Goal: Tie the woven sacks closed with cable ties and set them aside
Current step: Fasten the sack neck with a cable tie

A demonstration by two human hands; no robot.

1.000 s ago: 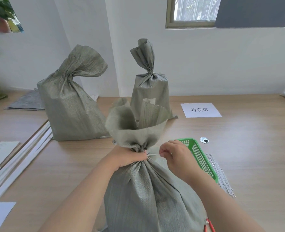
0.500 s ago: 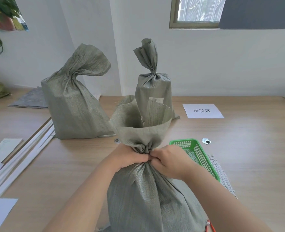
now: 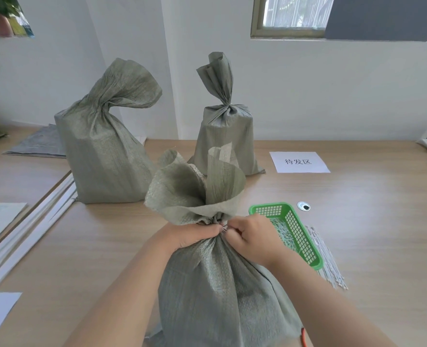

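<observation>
1. Wooden table [image 3: 357, 246]: carries all items listed below.

2. Near sack [image 3: 220, 291]: stands at the near centre of the table, between both forearms. Long axis vertical. The neck is gathered and the mouth above it flares open, pointing up.

3. Left sack [image 3: 102, 156]: stands far left, upright, with its twisted top bent over to the right.

4. Tied sack [image 3: 226, 139]: stands far centre, directly behind the near sack, upright, with its cinched top pointing up.

5. Left hand [image 3: 195, 234]: fingers are wrapped round the gathered neck of the near sack from the left, gripping it.

6. Right hand [image 3: 251, 237]: fingers are curled, with the fingertips pinching at the right side of the same neck and touching the left hand. The tie at this point is hidden. One second ago this hand was held apart to the right, drawing a white tie tail taut. It has since closed in against the neck.

7. Green basket [image 3: 305, 236]: sits just right of the right hand and holds pale ties.

8. Loose cable ties [image 3: 327, 259]: lie flat along the basket's right side, with their long axes running far-left to near-right.

9. Paper label [image 3: 299, 162]: lies flat at far right of the tied sack.
</observation>
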